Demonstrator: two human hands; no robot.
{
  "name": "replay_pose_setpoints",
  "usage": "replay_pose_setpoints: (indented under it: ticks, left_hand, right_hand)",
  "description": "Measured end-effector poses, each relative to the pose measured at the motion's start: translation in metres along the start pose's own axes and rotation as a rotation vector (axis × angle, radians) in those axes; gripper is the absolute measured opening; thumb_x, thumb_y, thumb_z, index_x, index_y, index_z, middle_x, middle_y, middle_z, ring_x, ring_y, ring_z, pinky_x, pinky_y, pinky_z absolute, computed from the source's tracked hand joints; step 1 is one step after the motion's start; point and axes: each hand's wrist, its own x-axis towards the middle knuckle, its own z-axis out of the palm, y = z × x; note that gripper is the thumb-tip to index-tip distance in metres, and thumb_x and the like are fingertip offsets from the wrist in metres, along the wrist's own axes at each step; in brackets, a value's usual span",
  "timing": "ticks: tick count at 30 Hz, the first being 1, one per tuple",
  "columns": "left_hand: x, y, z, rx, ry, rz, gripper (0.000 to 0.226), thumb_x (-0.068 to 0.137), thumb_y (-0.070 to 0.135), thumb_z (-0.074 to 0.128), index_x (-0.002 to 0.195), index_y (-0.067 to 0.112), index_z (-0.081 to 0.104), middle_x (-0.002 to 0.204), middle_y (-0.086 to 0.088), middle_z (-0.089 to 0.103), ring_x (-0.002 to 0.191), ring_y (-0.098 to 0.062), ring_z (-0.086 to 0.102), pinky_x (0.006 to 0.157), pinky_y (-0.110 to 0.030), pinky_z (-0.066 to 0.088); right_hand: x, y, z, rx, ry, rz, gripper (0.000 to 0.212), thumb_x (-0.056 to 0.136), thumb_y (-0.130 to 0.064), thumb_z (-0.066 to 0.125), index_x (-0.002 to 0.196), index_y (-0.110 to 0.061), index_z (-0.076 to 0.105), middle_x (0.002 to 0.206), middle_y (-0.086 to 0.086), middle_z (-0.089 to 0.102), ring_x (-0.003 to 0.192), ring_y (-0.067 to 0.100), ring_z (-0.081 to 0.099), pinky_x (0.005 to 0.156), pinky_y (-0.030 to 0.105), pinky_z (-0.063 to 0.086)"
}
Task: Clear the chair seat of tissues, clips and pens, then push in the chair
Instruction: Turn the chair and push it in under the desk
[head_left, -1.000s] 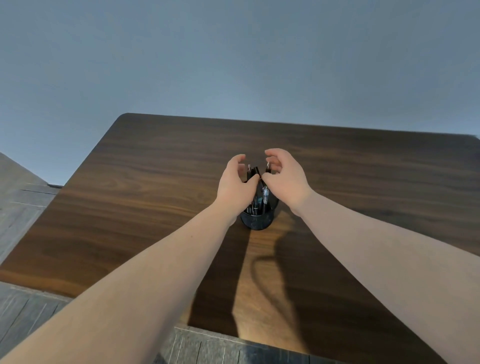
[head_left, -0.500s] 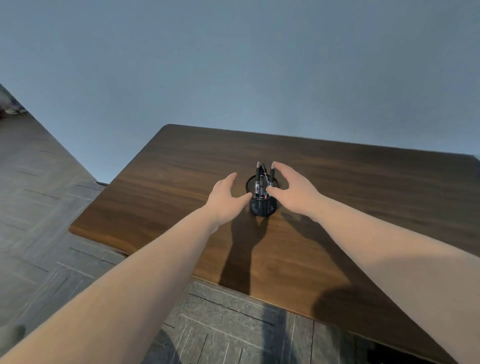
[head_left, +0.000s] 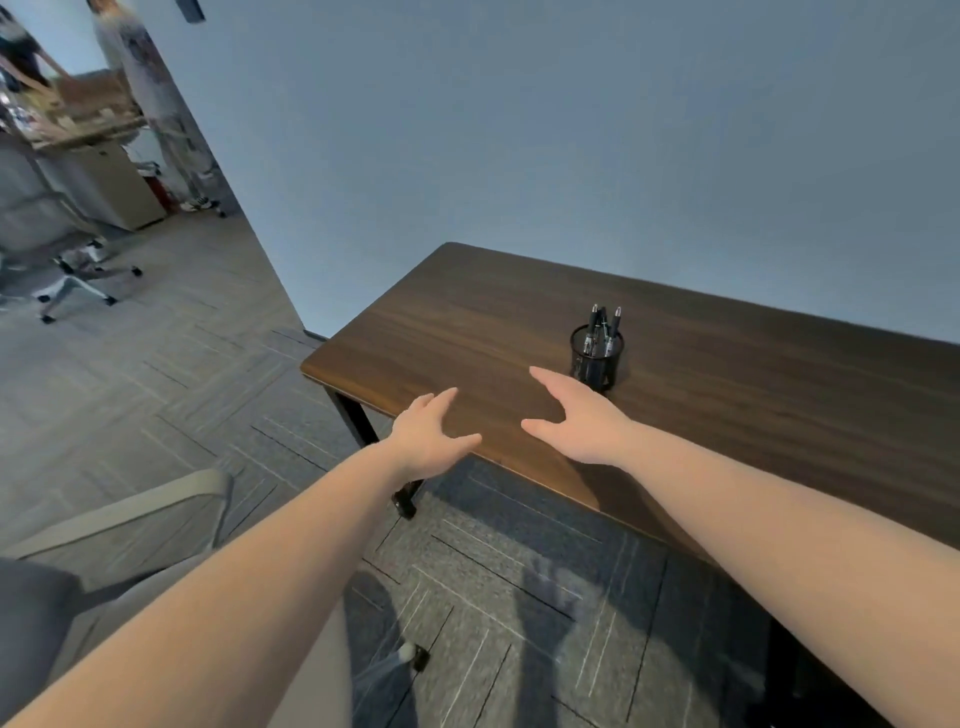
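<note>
A black mesh pen cup (head_left: 596, 358) stands upright on the dark wooden desk (head_left: 753, 395), with three pens (head_left: 602, 325) sticking out of it. My right hand (head_left: 582, 415) hovers just in front of and left of the cup, fingers spread and empty. Over the desk's front edge my left hand (head_left: 431, 434) is open too, holding nothing. At the lower left, part of a grey office chair (head_left: 119, 525) shows: an armrest and a strip of dark seat, mostly behind my left forearm. I see no tissues or clips.
A blue-grey wall runs behind the desk. Grey carpet tiles (head_left: 493, 597) cover the floor. Far left, another wheeled chair (head_left: 72, 275), a cabinet and a standing person (head_left: 156, 104) are visible. A black desk leg (head_left: 363, 431) stands beneath the left corner.
Both hands have let go of the pen cup and drawn back toward me. The view has swung left and pulled away, bringing the chair and floor into sight.
</note>
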Motion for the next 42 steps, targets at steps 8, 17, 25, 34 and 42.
replay_pose_setpoints:
  ticks: [8, 17, 25, 34, 42]
  left_hand:
    - [-0.073, -0.094, -0.042, 0.321, -0.013, 0.034, 0.08, 0.086, 0.054, 0.053, 0.15, 0.028, 0.012, 0.16, -0.007, 0.013, 0.147, -0.029, 0.012, 0.118, -0.049, 0.02]
    - [-0.184, -0.19, -0.129, 0.508, -0.023, 0.128, 0.075, 0.087, 0.055, 0.05, 0.149, 0.033, 0.013, 0.161, -0.002, 0.009, 0.148, -0.025, 0.007, 0.117, -0.054, 0.018]
    - [-0.242, -0.252, -0.206, 0.571, 0.092, 0.019, 0.069, 0.088, 0.055, 0.045, 0.148, 0.035, 0.016, 0.16, 0.001, 0.013, 0.147, -0.023, 0.013, 0.117, -0.054, 0.017]
    - [-0.315, -0.323, -0.254, 0.565, 0.19, -0.138, 0.065, 0.089, 0.055, 0.044, 0.147, 0.033, 0.022, 0.157, 0.0, 0.021, 0.144, -0.024, 0.021, 0.116, -0.053, 0.02]
    - [-0.369, -0.413, -0.328, 0.618, 0.309, -0.08, 0.047, 0.097, 0.045, 0.033, 0.143, 0.033, 0.033, 0.153, 0.005, 0.032, 0.144, -0.019, 0.023, 0.117, -0.058, 0.008]
  right_hand:
    - [-0.036, -0.089, 0.067, -0.083, -0.039, -0.025, 0.074, 0.092, -0.045, 0.054, 0.152, -0.03, 0.013, 0.161, -0.004, 0.018, 0.149, 0.019, 0.015, 0.121, 0.043, 0.02]
    - [-0.084, -0.236, 0.166, -0.12, 0.01, -0.048, 0.076, 0.089, -0.05, 0.054, 0.151, -0.031, 0.016, 0.159, -0.004, 0.025, 0.146, 0.021, 0.023, 0.116, 0.053, 0.026]
    - [-0.11, -0.341, 0.215, -0.04, -0.036, -0.199, 0.073, 0.091, -0.046, 0.055, 0.151, -0.03, 0.017, 0.158, -0.006, 0.026, 0.147, 0.017, 0.021, 0.117, 0.047, 0.027]
    - [-0.123, -0.42, 0.254, -0.018, -0.108, -0.32, 0.072, 0.091, -0.042, 0.055, 0.151, -0.029, 0.019, 0.158, -0.007, 0.027, 0.147, 0.016, 0.02, 0.119, 0.043, 0.024]
    - [-0.137, -0.525, 0.301, 0.042, -0.102, -0.337, 0.07, 0.091, -0.042, 0.056, 0.151, -0.031, 0.021, 0.157, -0.003, 0.028, 0.144, 0.017, 0.028, 0.115, 0.034, 0.026]
